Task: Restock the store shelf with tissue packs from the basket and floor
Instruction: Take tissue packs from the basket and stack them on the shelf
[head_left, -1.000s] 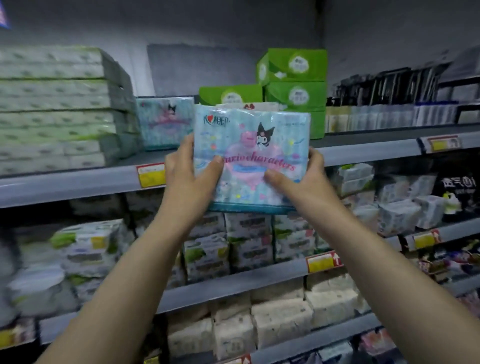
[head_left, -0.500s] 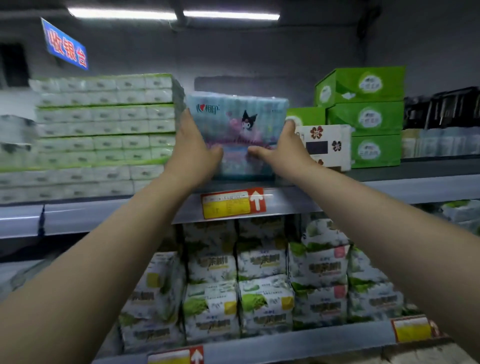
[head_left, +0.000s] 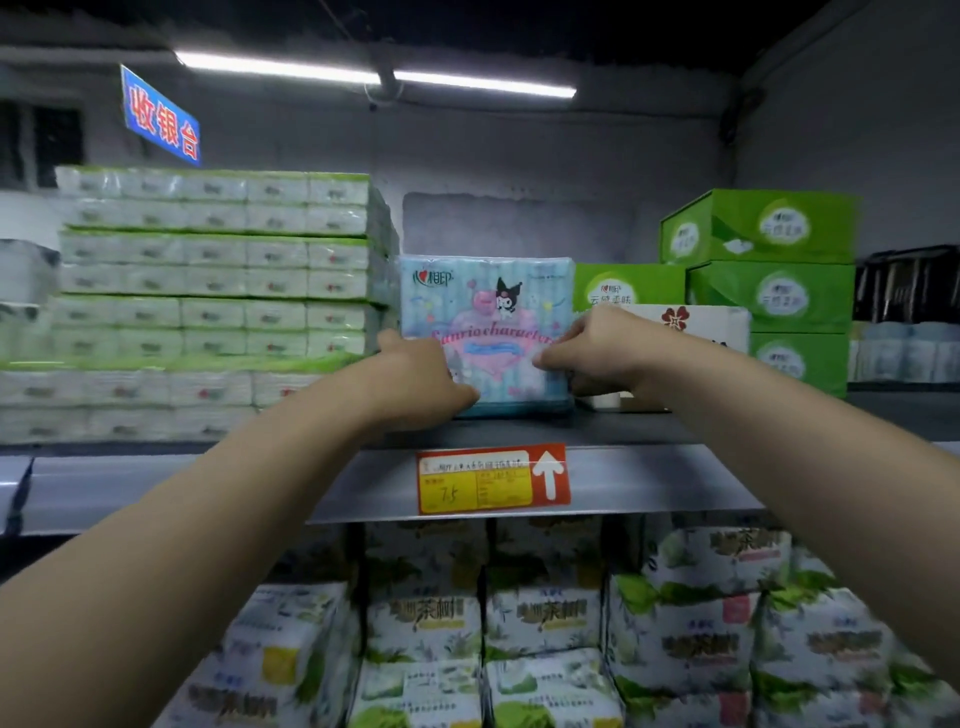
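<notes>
Blue tissue pack upright on top shelf, directly above price tag. Left hand curled on pack's lower left front; right hand pinching right edge (fingers bent). Green-white stack left of pack, green boxes right.

The tissue pack between my hands stands on the shelf, stacked packs left, boxes right.

The head camera sits just before the top shelf, facing it squarely. Lower shelves fill 6 o'clock. It is the only view.
</notes>
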